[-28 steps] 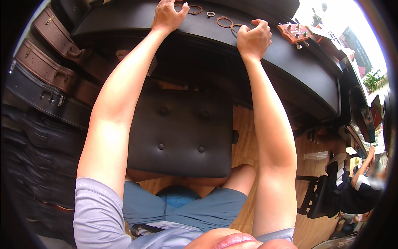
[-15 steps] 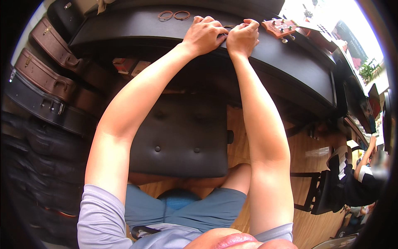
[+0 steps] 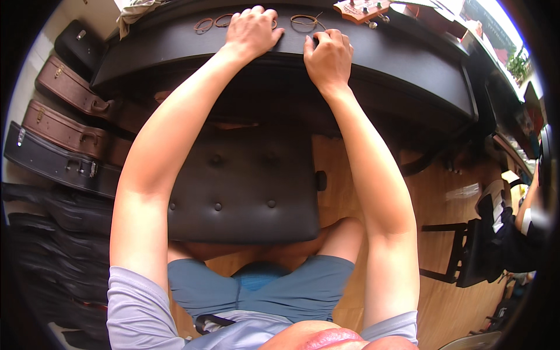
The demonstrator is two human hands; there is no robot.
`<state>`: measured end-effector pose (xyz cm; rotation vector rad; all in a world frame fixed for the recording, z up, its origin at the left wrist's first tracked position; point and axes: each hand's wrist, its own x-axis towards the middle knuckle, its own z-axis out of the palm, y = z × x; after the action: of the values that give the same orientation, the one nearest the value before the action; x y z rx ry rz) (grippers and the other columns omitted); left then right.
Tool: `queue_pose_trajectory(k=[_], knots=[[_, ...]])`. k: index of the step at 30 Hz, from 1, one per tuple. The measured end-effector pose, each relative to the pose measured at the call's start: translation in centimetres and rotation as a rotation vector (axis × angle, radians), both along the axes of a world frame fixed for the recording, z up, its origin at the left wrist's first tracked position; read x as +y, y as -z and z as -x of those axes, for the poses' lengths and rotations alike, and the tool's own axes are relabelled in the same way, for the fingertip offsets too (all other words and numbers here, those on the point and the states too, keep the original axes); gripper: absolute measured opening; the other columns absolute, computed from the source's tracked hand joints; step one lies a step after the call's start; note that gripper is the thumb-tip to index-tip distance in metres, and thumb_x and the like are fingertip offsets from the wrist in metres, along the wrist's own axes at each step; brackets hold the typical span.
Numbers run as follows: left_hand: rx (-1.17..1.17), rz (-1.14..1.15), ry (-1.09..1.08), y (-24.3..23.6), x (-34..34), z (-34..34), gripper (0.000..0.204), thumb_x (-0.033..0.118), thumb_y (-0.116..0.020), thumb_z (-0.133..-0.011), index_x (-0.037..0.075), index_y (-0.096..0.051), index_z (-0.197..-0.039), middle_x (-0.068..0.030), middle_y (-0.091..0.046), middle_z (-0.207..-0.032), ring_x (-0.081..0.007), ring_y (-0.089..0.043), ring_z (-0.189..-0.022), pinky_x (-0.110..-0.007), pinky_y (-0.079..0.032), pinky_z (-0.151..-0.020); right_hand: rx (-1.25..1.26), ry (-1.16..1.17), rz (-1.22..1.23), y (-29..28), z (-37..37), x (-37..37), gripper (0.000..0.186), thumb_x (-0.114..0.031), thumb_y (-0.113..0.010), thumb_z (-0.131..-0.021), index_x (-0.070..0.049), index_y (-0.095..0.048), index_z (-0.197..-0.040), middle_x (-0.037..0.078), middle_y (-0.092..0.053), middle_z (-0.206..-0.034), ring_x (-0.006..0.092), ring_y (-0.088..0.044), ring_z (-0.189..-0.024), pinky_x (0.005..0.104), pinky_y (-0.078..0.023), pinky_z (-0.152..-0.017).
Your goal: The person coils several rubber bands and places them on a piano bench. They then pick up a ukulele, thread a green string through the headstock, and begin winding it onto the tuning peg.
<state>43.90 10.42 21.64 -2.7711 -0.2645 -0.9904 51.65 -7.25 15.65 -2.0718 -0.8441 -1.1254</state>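
Note:
On the black tabletop lie several thin brown coils that look like wound instrument strings. My left hand rests palm down among them, fingers spread and thumb apart; part of one coil shows beside its fingertips. Farther left are another coil and one partly covered by that hand. Just beyond my right hand sits a separate coil, with a loose end reaching toward its fingers. The right hand's fingers are bent, with a gap between thumb and forefinger. Its fingertips are partly hidden, and nothing shows in its grip.
A guitar headstock with tuning pegs lies at the far right of the tabletop. Below the table is a black padded bench. Instrument cases line the left side. Another person sits at the right edge.
My hands were close together over a dark coil. They have moved apart, the left one leftward toward the other coils, and that coil now lies on the tabletop between them. The view has shifted slightly.

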Motion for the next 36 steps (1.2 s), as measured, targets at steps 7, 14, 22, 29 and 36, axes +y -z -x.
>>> queue_pose_trajectory(k=[7,14,22,29,36], knots=[[-0.027,0.178,0.028,0.5,2.9,-2.7,0.027,0.030,-0.064,-0.102,0.011,-0.078,-0.115,-0.0167,-0.072,-0.118,-0.0374,-0.071,-0.110,-0.048,-0.056,-0.098,-0.117,0.018,-0.008,0.5,0.5,0.7,0.027,-0.028,-0.067,-0.096,-0.003,-0.075,-0.095,0.010,-0.067,-0.105,0.0290,-0.062,-0.108,0.0448,-0.047,-0.099],[-0.077,0.242,0.224,0.2,1.7,-3.7,0.030,0.028,-0.065,-0.098,0.014,-0.078,-0.121,-0.0134,-0.073,-0.123,-0.0327,-0.068,-0.120,-0.043,-0.052,-0.106,-0.057,-0.019,-0.021,0.5,0.3,0.1,0.026,-0.027,-0.065,-0.095,-0.002,-0.073,-0.096,0.012,-0.066,-0.105,0.0302,-0.062,-0.105,0.0449,-0.048,-0.098],[0.014,0.109,0.400,0.1,-2.8,-1.6,0.021,0.024,-0.069,-0.098,0.009,-0.080,-0.108,-0.0118,-0.074,-0.112,-0.0321,-0.069,-0.110,-0.043,-0.055,-0.098,0.071,-0.316,0.041,-0.3,1.9,-3.9,0.036,-0.021,-0.070,-0.096,-0.001,-0.067,-0.126,0.016,-0.067,-0.128,0.0349,-0.061,-0.123,0.0456,-0.047,-0.109],[-0.225,0.189,0.563,0.9,-7.9,9.6,0.009,0.013,-0.075,-0.094,0.007,-0.078,-0.101,-0.0072,-0.073,-0.097,-0.0267,-0.067,-0.084,-0.039,-0.052,-0.083,0.244,-0.415,-0.214,1.9,10.7,-15.0,0.043,-0.011,-0.078,-0.093,-0.007,-0.062,-0.133,0.014,-0.066,-0.123,0.0286,-0.065,-0.114,0.0405,-0.053,-0.099],[-0.194,0.568,0.370,14.2,-11.9,26.5,0.013,0.010,-0.078,-0.093,0.010,-0.079,-0.107,-0.0047,-0.079,-0.099,-0.0238,-0.073,-0.085,-0.035,-0.056,-0.077,1.288,-0.582,-0.630,14.6,26.1,-15.9,0.024,-0.018,-0.063,-0.108,0.000,-0.069,-0.123,0.009,-0.074,-0.097,0.0116,-0.070,-0.074,0.0253,-0.057,-0.065]])
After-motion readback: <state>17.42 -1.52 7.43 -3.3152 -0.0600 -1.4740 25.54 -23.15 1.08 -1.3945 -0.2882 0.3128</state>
